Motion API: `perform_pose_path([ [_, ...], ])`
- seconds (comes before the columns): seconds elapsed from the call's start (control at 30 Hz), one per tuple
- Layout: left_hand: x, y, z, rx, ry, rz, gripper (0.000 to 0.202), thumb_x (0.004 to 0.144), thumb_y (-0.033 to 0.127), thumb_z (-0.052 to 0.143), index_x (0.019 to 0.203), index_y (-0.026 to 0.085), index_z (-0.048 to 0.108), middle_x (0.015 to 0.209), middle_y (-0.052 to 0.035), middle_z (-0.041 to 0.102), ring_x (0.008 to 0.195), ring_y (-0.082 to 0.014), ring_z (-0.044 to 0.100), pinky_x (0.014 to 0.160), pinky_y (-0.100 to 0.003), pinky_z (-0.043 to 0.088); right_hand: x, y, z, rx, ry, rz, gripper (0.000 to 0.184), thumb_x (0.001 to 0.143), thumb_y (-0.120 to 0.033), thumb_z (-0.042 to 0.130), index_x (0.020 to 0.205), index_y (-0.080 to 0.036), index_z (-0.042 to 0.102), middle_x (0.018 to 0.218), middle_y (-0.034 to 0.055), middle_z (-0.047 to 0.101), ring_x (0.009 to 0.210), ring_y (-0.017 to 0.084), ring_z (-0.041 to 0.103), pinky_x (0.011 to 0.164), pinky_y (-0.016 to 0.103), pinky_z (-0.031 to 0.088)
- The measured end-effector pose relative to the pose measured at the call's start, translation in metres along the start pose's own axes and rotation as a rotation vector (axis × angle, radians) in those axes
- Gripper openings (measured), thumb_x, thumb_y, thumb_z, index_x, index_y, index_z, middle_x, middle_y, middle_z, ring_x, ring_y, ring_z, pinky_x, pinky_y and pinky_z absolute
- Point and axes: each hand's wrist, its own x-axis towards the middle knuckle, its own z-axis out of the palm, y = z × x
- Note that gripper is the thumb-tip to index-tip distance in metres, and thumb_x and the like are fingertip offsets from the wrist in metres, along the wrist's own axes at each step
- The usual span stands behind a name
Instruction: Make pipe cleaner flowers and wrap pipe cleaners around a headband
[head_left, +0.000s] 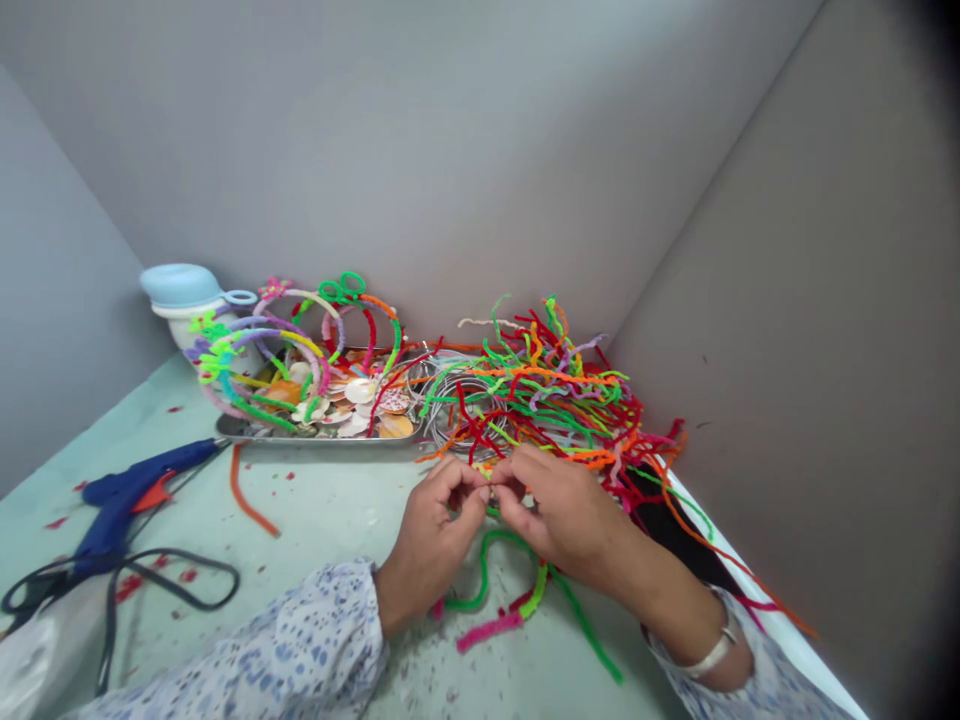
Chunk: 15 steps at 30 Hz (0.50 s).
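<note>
My left hand [431,540] and my right hand [562,510] meet above the table, thumbs and fingers pinched together tip to tip. Between them they grip a fuzzy pipe cleaner, mostly hidden by the fingers, with a bit of yellow-green showing at the fingertips. Below the hands, a green pipe cleaner [585,622] trails in curves over the tabletop. Beside it a wrapped piece with a pink end [489,633] and a yellow-green section emerges from under my right hand. Whether these join the gripped part I cannot tell.
Behind my hands lies a heap of colourful pipe cleaners [555,400] beside coiled wire [457,410]. A metal tray [322,452] holds discs and fuzzy-wrapped headbands [300,345]. At left are a blue glue gun [112,525] with its cord, an orange strip [247,503] and a blue-lidded bottle [184,290].
</note>
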Motion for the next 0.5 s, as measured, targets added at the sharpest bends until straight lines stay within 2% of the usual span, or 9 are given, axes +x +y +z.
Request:
perform_pose_path([
  [0.23,-0.0022,0.0023,-0.0003,-0.019,0.003,-0.004,0.012,0.087,0.021,0.048,0.078,0.017,0.054,0.077,0.0002,0.054,0.074,-0.014,0.051,0.068,-0.024,0.039,0.0014,0.0019,0.0005,0.086,0.032,-0.034,0.015,0.083,-0.009,0.053,0.089,-0.016,0.065,0.078,0.0029,0.063,0.072,0.015,0.057,0.066,0.025,0.043],
  [0.5,-0.0006,0.0006,0.0003,0.032,0.016,0.0,0.013,0.087,0.02,0.047,0.077,0.017,0.056,0.075,0.0004,0.055,0.073,-0.014,0.051,0.068,-0.024,0.039,-0.0012,-0.001,0.0012,-0.013,-0.004,-0.022,0.012,0.087,-0.015,0.053,0.088,-0.017,0.064,0.079,0.0032,0.063,0.072,0.016,0.056,0.064,0.026,0.043],
])
